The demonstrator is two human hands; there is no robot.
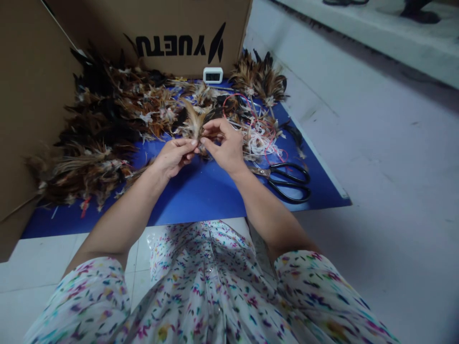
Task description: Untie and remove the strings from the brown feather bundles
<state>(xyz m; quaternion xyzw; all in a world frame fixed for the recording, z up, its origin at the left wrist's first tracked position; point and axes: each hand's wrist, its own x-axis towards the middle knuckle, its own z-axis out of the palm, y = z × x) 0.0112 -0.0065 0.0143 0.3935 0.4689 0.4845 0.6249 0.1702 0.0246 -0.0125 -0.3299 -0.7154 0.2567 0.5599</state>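
Over the middle of the blue table surface, my left hand (176, 155) pinches the lower end of a small tan feather bunch (194, 120) between thumb and fingers. My right hand (226, 143) meets it from the right, its thumb and index finger closed at the base of the same bunch. The pale feather tips stand up above both hands. What lies between the fingertips is partly hidden. Just behind and to the right of my right hand are tangled white strings (261, 139) and a thin red cord (239, 95).
Brown and black feather bunches (96, 162) cover the left and back of the blue table (204, 200). Black-handled scissors (290, 181) lie at the right. A small white clock (213, 75) stands before a cardboard box (186, 28). More feathers (260, 79) sit at the back right, beside a pale wall.
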